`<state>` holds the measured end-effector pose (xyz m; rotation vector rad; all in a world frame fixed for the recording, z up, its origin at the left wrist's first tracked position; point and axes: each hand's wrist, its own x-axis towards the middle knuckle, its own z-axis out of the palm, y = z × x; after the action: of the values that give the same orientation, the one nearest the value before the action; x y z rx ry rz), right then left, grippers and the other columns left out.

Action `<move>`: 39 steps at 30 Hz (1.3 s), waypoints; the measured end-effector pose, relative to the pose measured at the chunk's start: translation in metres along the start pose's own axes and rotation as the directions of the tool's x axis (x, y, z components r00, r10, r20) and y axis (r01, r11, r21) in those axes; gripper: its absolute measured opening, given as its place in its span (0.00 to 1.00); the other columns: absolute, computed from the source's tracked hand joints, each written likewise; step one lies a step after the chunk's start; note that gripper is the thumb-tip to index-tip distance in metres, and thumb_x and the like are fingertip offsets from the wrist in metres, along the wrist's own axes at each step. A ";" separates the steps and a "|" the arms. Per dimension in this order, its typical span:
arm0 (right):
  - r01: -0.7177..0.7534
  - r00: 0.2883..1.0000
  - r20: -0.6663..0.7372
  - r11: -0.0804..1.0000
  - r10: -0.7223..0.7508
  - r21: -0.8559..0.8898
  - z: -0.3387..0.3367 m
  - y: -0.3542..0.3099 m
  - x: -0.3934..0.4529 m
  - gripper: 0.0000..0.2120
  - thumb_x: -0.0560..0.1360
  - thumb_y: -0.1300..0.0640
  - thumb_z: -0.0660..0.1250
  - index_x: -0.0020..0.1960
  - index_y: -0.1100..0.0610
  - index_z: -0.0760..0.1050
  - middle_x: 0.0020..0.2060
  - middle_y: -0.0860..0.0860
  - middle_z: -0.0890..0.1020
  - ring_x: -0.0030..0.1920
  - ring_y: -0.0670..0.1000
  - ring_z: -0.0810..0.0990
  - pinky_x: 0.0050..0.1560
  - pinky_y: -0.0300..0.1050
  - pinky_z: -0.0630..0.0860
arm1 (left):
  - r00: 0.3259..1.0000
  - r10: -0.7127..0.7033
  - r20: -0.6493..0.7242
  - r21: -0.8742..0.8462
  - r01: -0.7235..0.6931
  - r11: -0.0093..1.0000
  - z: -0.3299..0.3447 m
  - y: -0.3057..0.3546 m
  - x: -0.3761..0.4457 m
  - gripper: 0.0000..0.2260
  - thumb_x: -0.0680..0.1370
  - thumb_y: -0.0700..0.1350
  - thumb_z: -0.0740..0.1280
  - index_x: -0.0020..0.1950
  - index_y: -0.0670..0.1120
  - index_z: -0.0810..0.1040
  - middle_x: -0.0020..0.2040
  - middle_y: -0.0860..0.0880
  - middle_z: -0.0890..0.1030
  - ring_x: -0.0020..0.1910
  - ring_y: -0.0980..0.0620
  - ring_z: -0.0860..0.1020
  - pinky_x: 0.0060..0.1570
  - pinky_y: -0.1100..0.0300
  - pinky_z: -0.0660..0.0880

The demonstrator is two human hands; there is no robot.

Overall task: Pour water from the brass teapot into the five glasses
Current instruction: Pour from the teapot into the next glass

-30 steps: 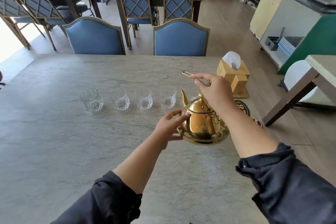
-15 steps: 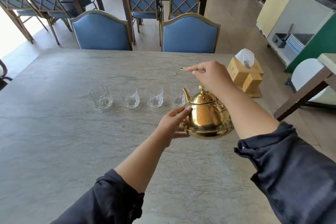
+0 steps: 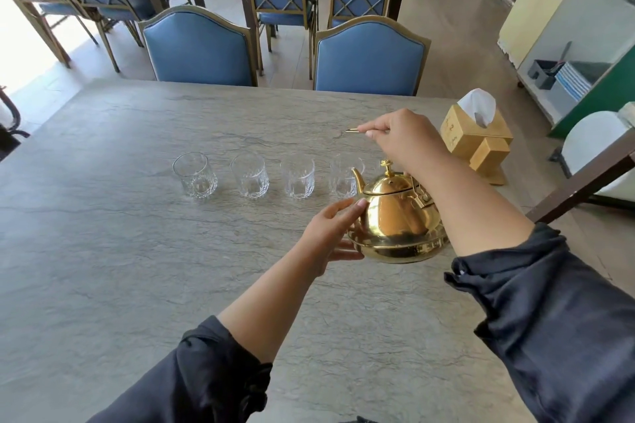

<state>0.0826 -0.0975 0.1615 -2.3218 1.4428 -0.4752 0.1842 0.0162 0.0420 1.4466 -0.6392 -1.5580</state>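
A polished brass teapot (image 3: 395,216) hangs just above a grey, veined stone desk (image 3: 103,251), held by a person in dark sleeves. Its rounded body mirrors the room in warm gold; a small knob tops the domed lid, a short curved spout (image 3: 357,178) points away toward the glasses, and a flared ring forms its base. The right hand (image 3: 409,141) has its grip pinched around the thin metal handle (image 3: 354,130), raised high over the lid, one end of the handle showing past the fingers. The left hand (image 3: 330,233) has its grip spread, fingertips resting on the teapot's left flank and lower rim. Four clear, cut-pattern glasses (image 3: 251,175) stand upright in a row across the desk, apart from one another; the rightmost sits just behind the spout. A fifth cannot be made out behind the teapot and arm. All four look empty. A wooden tissue box (image 3: 477,141) stands near the desk's right edge, beyond the right hand. Two blue upholstered chairs (image 3: 367,58) face the far side.
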 end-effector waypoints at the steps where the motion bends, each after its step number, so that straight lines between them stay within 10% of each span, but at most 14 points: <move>1: -0.001 1.000 0.003 1.000 0.001 -0.002 0.001 0.000 0.000 0.12 0.80 0.54 0.63 0.61 0.49 0.81 0.61 0.52 0.82 0.57 0.54 0.80 0.54 0.45 0.75 | 1.000 0.000 0.001 -0.001 0.000 1.000 0.001 0.000 -0.001 0.26 0.75 0.58 0.71 0.71 0.50 0.74 0.54 0.43 0.81 0.43 0.44 0.86 0.46 0.48 0.84; 39: -0.006 1.000 0.011 0.999 0.007 -0.039 -0.004 -0.003 -0.001 0.13 0.80 0.55 0.63 0.61 0.51 0.81 0.60 0.52 0.82 0.57 0.54 0.79 0.48 0.42 0.72 | 1.000 -0.014 -0.005 -0.033 0.013 0.999 0.011 -0.002 -0.008 0.23 0.76 0.58 0.70 0.67 0.49 0.77 0.55 0.40 0.80 0.46 0.40 0.85 0.49 0.45 0.84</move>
<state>0.0830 -0.0959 0.1662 -2.3453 1.4662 -0.4355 0.1728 0.0216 0.0465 1.4322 -0.5990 -1.5681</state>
